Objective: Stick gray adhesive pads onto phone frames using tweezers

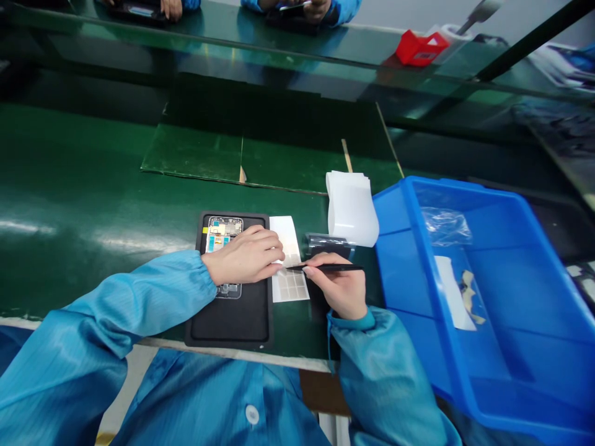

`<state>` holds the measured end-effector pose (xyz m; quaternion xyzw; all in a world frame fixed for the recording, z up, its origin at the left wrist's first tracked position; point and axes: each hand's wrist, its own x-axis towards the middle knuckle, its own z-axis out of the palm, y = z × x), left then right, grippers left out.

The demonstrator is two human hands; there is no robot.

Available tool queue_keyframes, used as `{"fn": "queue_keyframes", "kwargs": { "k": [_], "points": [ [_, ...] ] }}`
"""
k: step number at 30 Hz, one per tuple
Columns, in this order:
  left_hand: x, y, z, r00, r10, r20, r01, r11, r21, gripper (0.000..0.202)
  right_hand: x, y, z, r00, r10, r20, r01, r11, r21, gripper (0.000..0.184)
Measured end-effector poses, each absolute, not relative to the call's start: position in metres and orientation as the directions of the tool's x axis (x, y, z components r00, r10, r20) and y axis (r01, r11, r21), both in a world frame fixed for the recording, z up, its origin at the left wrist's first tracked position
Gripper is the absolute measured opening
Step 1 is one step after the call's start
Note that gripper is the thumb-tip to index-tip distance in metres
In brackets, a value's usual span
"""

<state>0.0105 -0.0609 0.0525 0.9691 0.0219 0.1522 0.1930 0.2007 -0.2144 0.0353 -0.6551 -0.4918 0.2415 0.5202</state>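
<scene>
My right hand [341, 285] is closed around slim black tweezers [332, 267], held like a pen with the tip pointing left. That tip meets a white sheet of small greyish square stickers [290, 285]. My left hand [248, 255] reaches across an opened phone [225, 226], its fingers stretched out and the fingertips resting at the sheet's left edge. Whether a sticker lies under those fingertips is hidden. The phone, with its circuit board exposed, lies in a black tray [227, 322]; my left hand and wrist cover its middle.
A blue bin [395, 279] on the right holds clear plastic and paper scraps [453, 294]. White curled sheets [352, 210] and a dark film-like piece [330, 245] lie beside it. Across the bench are two co-workers' hands [171, 8] and a red box [421, 48].
</scene>
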Motion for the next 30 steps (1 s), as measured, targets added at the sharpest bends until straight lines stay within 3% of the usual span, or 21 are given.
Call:
{"fn": "queue_keyframes", "kwargs": {
  "k": [8, 30],
  "points": [
    [0.0112, -0.0608, 0.0545, 0.955, 0.029, 0.295, -0.09, -0.92, 0.38, 0.018, 0.1953, -0.2145, 0.0368, 0.349, 0.911, 0.218, 0.372, 0.079, -0.925, 0.013],
    [0.0106, -0.0613, 0.0578, 0.957, 0.068, 0.283, -0.06, -0.905, 0.42, 0.022, 0.1969, -0.2147, 0.0343, 0.34, 0.916, 0.214, 0.364, 0.082, -0.928, 0.008]
  ]
}}
